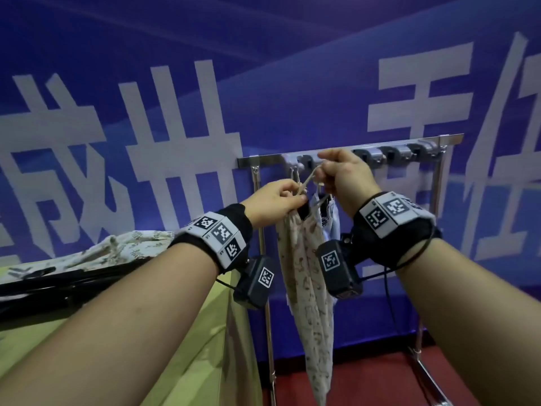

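Whether the cord (308,177) is caught on a hook cannot be told, since that spot is covered by the right hand (347,178), and part of the cord is hidden within the grip of the left hand (273,200). A pale blue cloth (333,219) is largely covered by the patterned cloth (310,273), whose lower tip is cut off by the bottom edge, as are the feet of the rack (380,145). A black object (44,284) on the surface (190,347) is cropped at the left edge and cannot be identified.

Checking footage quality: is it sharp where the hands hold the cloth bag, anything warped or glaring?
Head view: left hand, right hand and patterned bag slightly soft; wide lens skews the rack rail and banner; dim bluish light, no strong glare.
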Available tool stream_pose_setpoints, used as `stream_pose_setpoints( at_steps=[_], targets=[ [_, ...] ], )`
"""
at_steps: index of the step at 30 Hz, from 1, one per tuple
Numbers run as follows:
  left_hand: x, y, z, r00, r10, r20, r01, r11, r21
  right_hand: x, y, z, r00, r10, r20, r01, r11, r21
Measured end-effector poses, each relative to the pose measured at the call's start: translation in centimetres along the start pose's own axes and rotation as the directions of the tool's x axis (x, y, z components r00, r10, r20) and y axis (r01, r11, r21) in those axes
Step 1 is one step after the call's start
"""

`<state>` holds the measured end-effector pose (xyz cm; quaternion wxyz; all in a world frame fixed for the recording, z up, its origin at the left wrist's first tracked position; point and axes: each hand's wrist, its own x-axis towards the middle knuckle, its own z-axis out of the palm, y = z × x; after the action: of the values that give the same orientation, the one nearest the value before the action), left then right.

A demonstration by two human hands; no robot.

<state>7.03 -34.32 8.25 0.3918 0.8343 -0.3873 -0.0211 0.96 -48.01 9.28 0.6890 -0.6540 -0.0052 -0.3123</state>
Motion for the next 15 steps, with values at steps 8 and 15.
stream_pose_setpoints(
  at_steps=[8, 15],
  targets=[
    [0.7, -1.5, -0.4, 0.987, -0.114, -0.109, 0.101, 0.988, -0.114, 0.3, 2.4, 1.2, 0.997, 0.013, 0.082, -0.003, 0.992, -0.123],
    [0.6, -1.6, -1.0, 0.949, -0.249, 0.195, 0.296, 0.916, -0.269, 1.3, 4.3, 0.3, 0.993, 0.008, 0.120, 0.029, 0.954, -0.298]
  ],
)
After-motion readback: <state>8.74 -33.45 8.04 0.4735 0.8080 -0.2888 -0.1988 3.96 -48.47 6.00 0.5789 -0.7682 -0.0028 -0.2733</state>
